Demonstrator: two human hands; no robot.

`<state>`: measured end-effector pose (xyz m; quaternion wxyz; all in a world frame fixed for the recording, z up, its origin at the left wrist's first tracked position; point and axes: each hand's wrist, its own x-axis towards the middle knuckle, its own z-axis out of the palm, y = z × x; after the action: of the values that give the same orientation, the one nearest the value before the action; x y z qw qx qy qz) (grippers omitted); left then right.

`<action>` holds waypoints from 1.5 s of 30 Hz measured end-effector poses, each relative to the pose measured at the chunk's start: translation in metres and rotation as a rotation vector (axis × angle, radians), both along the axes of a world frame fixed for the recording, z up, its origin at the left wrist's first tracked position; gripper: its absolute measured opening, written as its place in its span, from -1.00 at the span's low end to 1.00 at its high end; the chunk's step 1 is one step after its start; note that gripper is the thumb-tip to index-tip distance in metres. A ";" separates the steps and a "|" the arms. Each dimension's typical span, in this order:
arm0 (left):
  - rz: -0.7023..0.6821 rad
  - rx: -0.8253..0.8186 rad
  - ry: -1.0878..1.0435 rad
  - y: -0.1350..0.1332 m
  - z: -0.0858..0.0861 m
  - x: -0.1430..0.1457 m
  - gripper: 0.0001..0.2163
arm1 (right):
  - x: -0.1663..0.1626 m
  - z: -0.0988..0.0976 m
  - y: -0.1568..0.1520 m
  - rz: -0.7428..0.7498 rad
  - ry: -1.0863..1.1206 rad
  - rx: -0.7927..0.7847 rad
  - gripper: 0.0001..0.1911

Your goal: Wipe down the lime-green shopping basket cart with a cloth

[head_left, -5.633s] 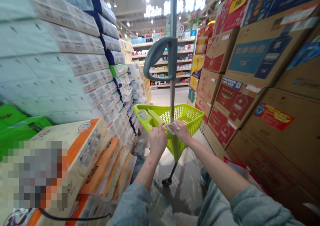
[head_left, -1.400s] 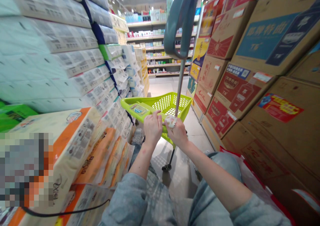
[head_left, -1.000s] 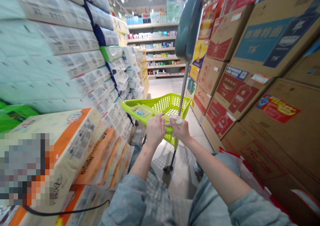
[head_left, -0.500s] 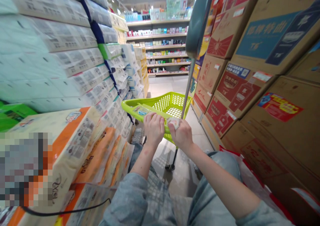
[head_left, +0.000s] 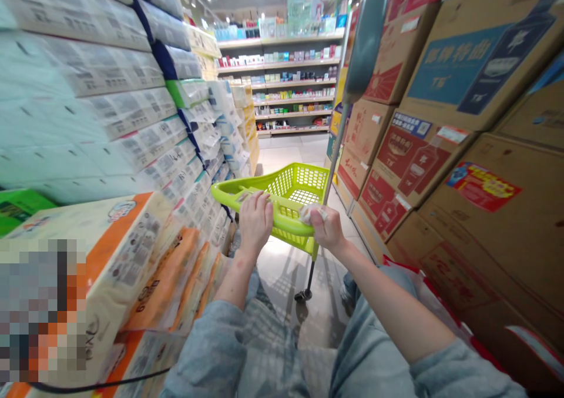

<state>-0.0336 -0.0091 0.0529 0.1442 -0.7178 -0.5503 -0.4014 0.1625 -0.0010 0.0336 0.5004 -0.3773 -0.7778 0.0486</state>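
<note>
A lime-green shopping basket (head_left: 304,181) on wheels stands in the aisle ahead of me. My left hand (head_left: 254,221) is closed over the basket's near rim. My right hand (head_left: 326,229) is closed on a crumpled white cloth (head_left: 309,212) and presses it against the rim beside the grey pull handle's pole (head_left: 333,157). The handle's grey grip (head_left: 366,36) leans up and to the right.
Stacked tissue packs (head_left: 110,110) wall the left side, with orange-printed packs (head_left: 145,251) low down. Cardboard cartons (head_left: 462,121) are piled along the right. Store shelves (head_left: 291,80) cross the far end of the aisle. The tiled floor (head_left: 304,304) shows beneath the basket's wheel (head_left: 301,296).
The basket has turned, swinging its pull handle from upright over to the right. My right hand with the cloth has slid along the rim; my left hand keeps its hold.
</note>
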 end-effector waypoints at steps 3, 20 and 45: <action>0.024 -0.010 0.027 0.005 0.000 -0.005 -0.67 | 0.008 -0.009 0.003 -0.005 0.049 -0.002 -0.45; 0.052 -0.008 0.040 -0.004 -0.004 0.019 -0.66 | -0.045 0.024 -0.025 -0.570 -0.336 -0.029 -0.55; 0.164 -0.095 0.105 -0.006 0.008 0.028 -0.65 | -0.049 0.045 -0.012 -0.653 -0.313 -0.288 -0.43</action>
<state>-0.0054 -0.0156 0.0606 0.1709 -0.6964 -0.6173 -0.3235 0.1138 -0.0129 0.0783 0.3069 -0.6743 -0.6687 -0.0628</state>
